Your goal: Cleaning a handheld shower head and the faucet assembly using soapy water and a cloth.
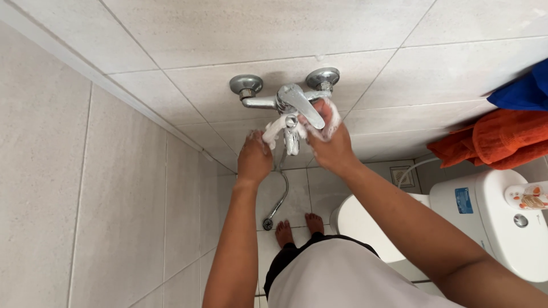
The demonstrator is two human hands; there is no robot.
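Under the wall faucet (290, 100), both hands pinch soapy cloth (274, 130): left hand (254, 159), right hand (330, 145); limp, slippery, best bunched.

Glossy chromed metal tap (294, 100), matt smooth wall tiles (274, 28), fluffy orange cloth towel (502, 140).

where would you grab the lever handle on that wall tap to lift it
Probably best taken at the free tip of the lever handle, coming from below and in front. It is a flat chrome paddle running out from the tap body, so the tip gives the most leverage. The right hand is already beside that tip, covered in foam; the left hand is lower, at the hose. The foam may make it slippery.
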